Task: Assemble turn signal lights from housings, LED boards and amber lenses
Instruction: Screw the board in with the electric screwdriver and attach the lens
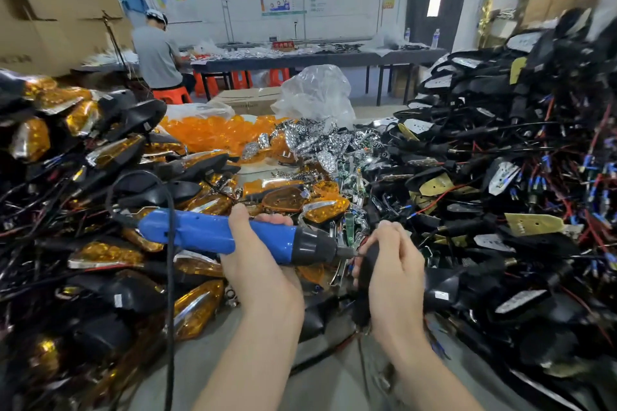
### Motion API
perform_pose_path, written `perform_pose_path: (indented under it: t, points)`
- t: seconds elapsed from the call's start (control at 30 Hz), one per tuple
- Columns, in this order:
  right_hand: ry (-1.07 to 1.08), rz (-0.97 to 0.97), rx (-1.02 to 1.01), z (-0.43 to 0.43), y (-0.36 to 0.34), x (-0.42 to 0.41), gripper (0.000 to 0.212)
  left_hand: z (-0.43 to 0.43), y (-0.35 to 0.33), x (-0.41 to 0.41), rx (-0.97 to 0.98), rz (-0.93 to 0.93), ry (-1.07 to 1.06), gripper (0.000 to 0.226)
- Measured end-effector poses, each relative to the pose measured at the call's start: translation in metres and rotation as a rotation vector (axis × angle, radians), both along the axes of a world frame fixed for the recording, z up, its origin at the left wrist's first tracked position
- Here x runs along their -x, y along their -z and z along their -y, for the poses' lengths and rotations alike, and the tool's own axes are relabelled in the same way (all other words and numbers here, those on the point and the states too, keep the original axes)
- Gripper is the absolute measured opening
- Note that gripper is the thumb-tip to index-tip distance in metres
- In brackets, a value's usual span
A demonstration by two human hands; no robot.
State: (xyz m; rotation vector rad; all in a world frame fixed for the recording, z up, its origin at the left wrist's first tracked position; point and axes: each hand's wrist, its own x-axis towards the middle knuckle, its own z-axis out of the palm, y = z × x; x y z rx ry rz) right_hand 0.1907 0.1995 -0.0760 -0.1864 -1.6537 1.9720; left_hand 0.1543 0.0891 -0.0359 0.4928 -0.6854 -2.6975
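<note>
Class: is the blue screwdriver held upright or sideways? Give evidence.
Sideways: left hand holds the blue screwdriver nearly level, tip at the black housing.

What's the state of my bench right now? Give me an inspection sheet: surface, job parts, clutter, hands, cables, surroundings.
Surface: grey table, bare near the person.
Job's things: black housing with blue screwdriver tip against it; amber lenses, silvery LED parts behind; finished lights piled left, wired housings right.
Clutter: clear plastic bag.
Hands: left hand grips screwdriver; right hand grips housing.
Cables: black screwdriver cord; red and black leads right.
Surroundings: seated person, cardboard boxes, dark door.
</note>
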Motion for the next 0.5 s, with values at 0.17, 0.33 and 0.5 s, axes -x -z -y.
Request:
perform_pose_path:
  t: [0.17, 0.33, 0.5]
  points:
    - [0.104, 0.008, 0.055, -0.019, -0.022, -0.009, 0.040, 0.014, -0.015, 0.000, -0.153, 0.117, -0.005, 0.040]
    - [0.013, -0.042, 0.093, -0.034, -0.055, -0.023, 0.043, 0.010, -0.021, -0.011, -0.190, 0.240, 0.042, 0.019]
    - [-0.113, -0.087, 0.008, -0.015, -0.090, -0.027, 0.024, -0.010, -0.014, -0.026, -0.034, 0.267, 0.247, 0.011]
